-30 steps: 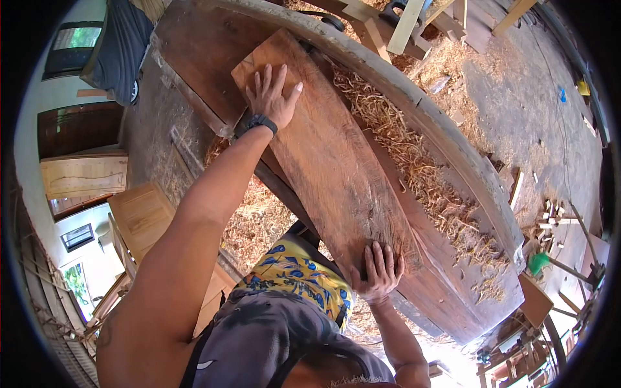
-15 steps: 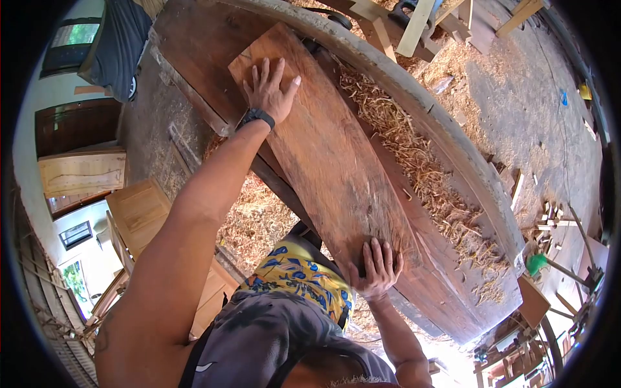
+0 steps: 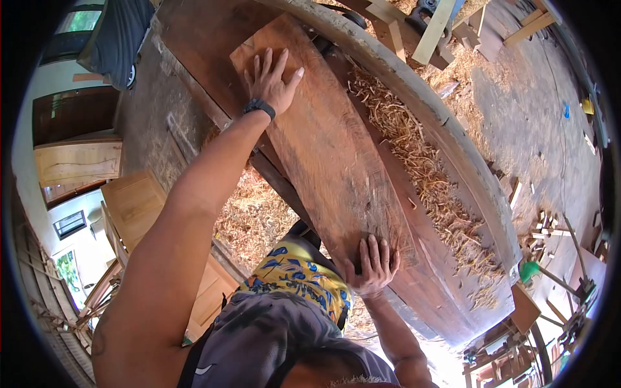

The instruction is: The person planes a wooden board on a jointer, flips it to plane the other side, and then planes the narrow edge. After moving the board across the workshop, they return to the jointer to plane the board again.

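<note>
A thick reddish-brown wooden plank [image 3: 333,149] lies lengthwise across the workbench [image 3: 194,39] in front of me. My left hand [image 3: 275,81] rests flat near the plank's far end, fingers spread, with a dark band on the wrist. At the near end my right hand [image 3: 373,266] lies on the wood, its fingers stretched out and the thumb apart. Neither hand is wrapped round anything. Along the plank's right side, curly wood shavings [image 3: 420,161] fill a trough on the bench.
A long pale-edged beam [image 3: 453,132] borders the bench on the right. Sawdust and wood offcuts [image 3: 546,233] lie on the floor beyond. Wooden panels [image 3: 136,207] lean at the left. More timber pieces [image 3: 433,32] stand at the top right.
The view has shifted slightly. Both hands stay spread on the plank in nearly the same places, with no clear movement of the plank on the bench.
</note>
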